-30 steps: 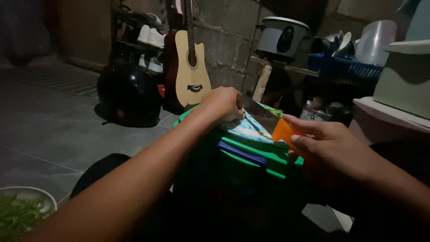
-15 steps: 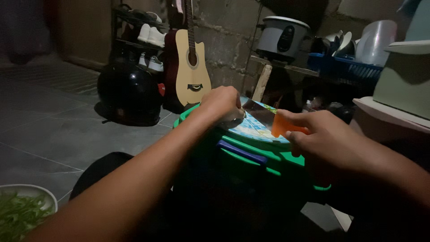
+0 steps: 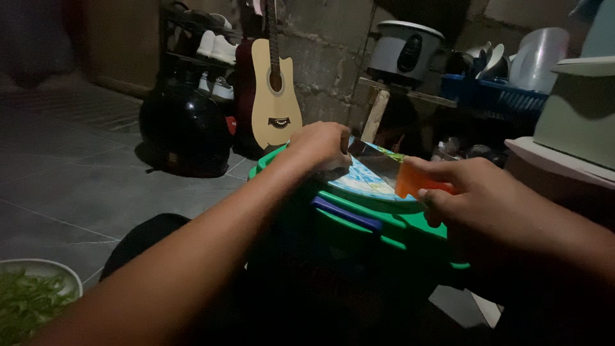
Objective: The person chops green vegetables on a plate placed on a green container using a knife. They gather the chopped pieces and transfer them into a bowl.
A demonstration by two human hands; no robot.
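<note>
Green tub: the green plastic container fills mid-frame, with a patterned plate on top.
Bowl: a white bowl at lower left holds chopped greens.
Knife: my right hand grips its orange handle; the dark blade lies over the plate.
Left hand: my left hand is clenched at the plate's far edge; I cannot tell around what.
</note>
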